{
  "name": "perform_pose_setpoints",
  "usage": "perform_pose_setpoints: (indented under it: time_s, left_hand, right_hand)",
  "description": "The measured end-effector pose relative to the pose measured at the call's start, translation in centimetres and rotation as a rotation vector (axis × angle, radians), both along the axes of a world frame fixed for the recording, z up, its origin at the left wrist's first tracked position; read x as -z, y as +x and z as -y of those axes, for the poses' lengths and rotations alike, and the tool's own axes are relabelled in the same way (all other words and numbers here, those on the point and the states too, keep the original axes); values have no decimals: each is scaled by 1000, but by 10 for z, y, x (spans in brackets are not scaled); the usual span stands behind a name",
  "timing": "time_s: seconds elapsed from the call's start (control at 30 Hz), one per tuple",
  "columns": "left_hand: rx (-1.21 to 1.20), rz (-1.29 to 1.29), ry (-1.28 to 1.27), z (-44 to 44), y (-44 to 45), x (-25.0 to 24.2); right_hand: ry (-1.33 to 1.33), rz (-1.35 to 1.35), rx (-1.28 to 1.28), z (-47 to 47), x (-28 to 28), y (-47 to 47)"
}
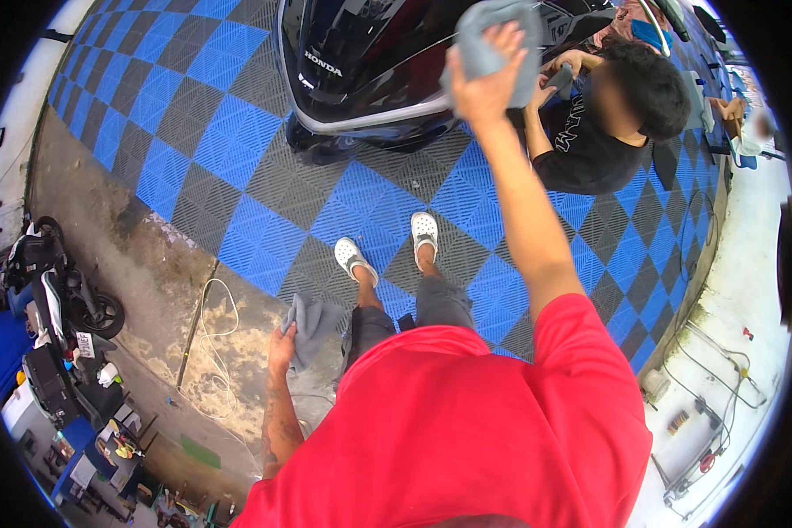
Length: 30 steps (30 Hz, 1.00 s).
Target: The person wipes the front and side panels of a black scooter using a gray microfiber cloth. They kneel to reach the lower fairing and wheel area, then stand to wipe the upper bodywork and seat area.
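My right hand [492, 82], its arm stretched out, has its fingers spread over a folded grey cloth [472, 36]. This cloth overlaps the glossy black panel of a Honda vehicle [369, 63]; whether it touches the panel I cannot tell. A light metallic trim strip [376, 119] runs along the panel's lower edge. Down at my left side, my left hand [282, 346] grips a second grey cloth [313, 330], which hangs loosely crumpled over the concrete.
A crouching co-worker [600, 138] holds a dark grey cloth [561, 78] close by my right arm. Blue and grey floor tiles [363, 198] surround my feet. A pale cable [204, 336] lies on the concrete. Beyond it stands a parked motorcycle [59, 303]. Another person [756, 132] sits far right.
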<state>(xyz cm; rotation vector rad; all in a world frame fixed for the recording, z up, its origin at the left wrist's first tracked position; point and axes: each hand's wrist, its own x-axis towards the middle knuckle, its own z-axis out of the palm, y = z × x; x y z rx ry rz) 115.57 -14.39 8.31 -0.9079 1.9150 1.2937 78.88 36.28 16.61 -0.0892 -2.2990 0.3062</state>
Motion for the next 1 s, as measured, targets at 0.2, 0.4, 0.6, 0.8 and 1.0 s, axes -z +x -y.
perform_pose_setpoints:
  time_s: [0.2,0.4,0.6,0.8,1.0]
  left_hand:
    - [127,57,-83,-2,-2,-10]
    - [100,51,-74,-6,-11,-4]
    - [86,28,-53,-6,2,-11]
    - [-3,61,-35,48,64,48]
    - [-65,125,-66,44,53,1]
  right_hand:
    - [171,418,-473,101,54,55]
    - [57,158,-373,22,16,43]
    - [39,-108,-95,-33,-41,-4]
    - [108,246,-220,69,46,39]
    - [78,512,-368,185,92,50]
